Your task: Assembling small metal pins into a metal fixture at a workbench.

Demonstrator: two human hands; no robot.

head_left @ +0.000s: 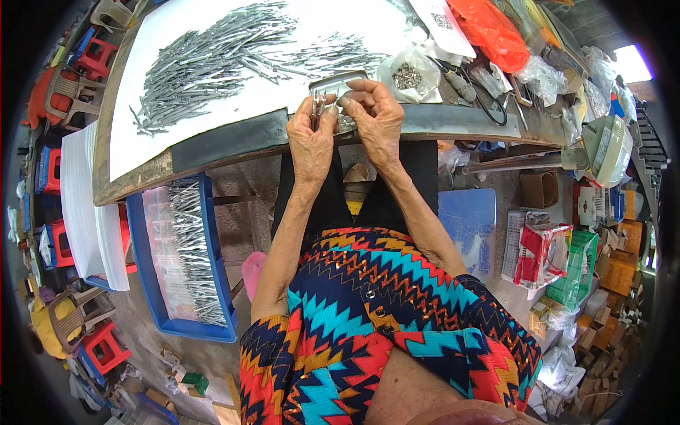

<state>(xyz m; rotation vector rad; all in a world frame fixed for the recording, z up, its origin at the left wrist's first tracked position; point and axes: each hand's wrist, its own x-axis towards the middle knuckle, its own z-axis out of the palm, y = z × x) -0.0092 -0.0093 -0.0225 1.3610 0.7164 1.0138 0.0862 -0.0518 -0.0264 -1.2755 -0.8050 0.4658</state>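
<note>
White paper on the bench point(212, 152) holds many loose pins point(205, 60); our left hand point(312, 138) pinches several, right hand point(379, 120) fingers closed on something small; crate point(212, 212) part-filled.

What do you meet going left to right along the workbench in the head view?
Heap of grey metal pins → left hand pinching a few pins → right hand at a small metal tray → clear bag of small parts → orange plastic bag.
</note>
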